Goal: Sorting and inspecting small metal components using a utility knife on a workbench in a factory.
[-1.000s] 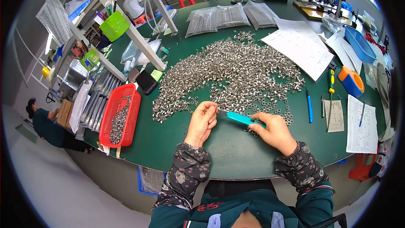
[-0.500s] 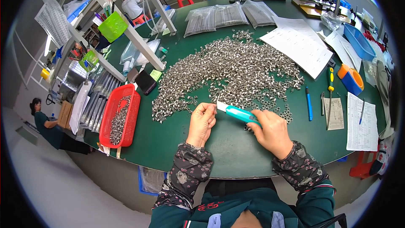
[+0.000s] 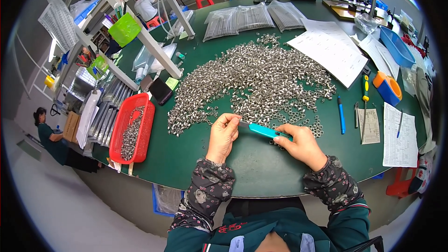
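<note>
My right hand (image 3: 302,145) is wrapped round a teal utility knife (image 3: 263,131), its blade pointing left. The blade's tip reaches the fingertips of my left hand (image 3: 223,136), which is closed in a pinch. Whatever sits in that pinch is too small and covered to make out; it may be one of the metal rings. Just beyond both hands spreads a wide heap of small silvery metal rings (image 3: 261,72) on the green table (image 3: 261,172). A red plastic basket (image 3: 148,126) to the left holds more small metal pieces.
Bagged metal tubes (image 3: 240,20) lie at the far side, with paper sheets (image 3: 329,53) right of them. A blue pen (image 3: 342,115), a yellow-handled screwdriver (image 3: 365,88) and an orange-and-blue tape dispenser (image 3: 388,88) lie right. A white shelf post (image 3: 156,49) rises at left. Other people are in the background.
The knife has turned in my right hand, so its blade now shows dark and narrow instead of bright and flat. My right hand has shifted slightly down; my left hand has hardly moved.
</note>
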`<state>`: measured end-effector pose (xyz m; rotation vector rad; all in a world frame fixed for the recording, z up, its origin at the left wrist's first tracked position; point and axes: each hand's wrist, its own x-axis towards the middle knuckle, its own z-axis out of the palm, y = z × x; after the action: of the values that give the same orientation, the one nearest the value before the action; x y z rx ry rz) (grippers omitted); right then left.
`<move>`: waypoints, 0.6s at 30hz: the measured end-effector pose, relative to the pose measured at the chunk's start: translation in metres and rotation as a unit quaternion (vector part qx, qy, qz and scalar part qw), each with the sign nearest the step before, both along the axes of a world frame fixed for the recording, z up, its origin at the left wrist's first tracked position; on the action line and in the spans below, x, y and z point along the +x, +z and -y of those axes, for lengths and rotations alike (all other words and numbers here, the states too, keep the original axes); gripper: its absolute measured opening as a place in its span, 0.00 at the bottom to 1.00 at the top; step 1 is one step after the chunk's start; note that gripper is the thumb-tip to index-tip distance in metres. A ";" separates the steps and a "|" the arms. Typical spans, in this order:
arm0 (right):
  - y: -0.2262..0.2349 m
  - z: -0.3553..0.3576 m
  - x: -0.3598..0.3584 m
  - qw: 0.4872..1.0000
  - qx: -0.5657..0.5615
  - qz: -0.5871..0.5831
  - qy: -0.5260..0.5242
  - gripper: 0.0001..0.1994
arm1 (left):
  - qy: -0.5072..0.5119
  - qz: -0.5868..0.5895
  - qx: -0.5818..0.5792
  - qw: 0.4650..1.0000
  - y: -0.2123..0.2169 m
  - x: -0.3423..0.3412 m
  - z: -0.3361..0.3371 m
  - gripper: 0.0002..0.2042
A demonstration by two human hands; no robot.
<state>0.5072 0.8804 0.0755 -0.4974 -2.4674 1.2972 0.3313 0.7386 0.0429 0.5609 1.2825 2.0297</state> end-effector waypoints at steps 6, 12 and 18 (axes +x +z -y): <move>0.005 0.013 -0.001 0.948 0.287 -0.122 -0.063 0.12 | 0.006 0.070 0.006 0.997 -0.003 -0.002 0.002 0.06; 0.000 0.008 -0.001 0.964 0.216 -0.141 -0.067 0.12 | 0.000 0.098 0.030 0.995 0.005 0.002 0.000 0.06; -0.001 0.005 -0.001 0.974 0.192 -0.106 -0.058 0.13 | -0.008 0.085 0.020 0.996 0.005 -0.001 0.001 0.06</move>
<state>0.5063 0.8752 0.0748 -0.3743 -2.3842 0.7556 0.3304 0.7372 0.0478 0.4054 1.1350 2.0467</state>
